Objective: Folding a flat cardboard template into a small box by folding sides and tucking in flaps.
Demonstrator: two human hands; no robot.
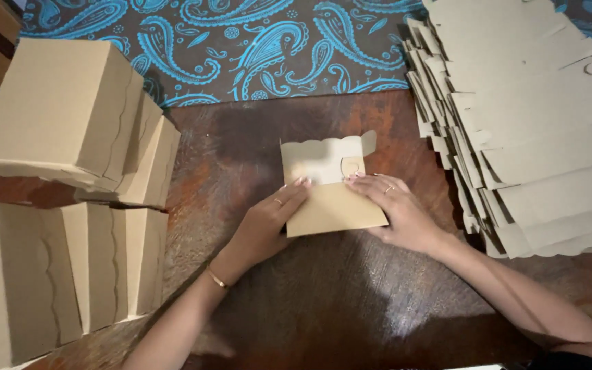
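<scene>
A flat tan cardboard box blank (330, 205) lies on the dark wooden table (337, 301), its scalloped flap pointing away from me. My left hand (268, 223) presses on its left edge, fingers stretched flat over the fold. From the other side my right hand (399, 209) lies flat on the right part of the blank, fingertips meeting the left hand's near the middle crease. Each hand wears a ring, and the left wrist has a thin bracelet.
Several assembled tan cardboard boxes (63, 109) are stacked at the left, more below (56, 274). A fanned pile of flat box blanks (536, 130) fills the right. A black cloth with blue paisley pattern (268, 41) covers the table's far part.
</scene>
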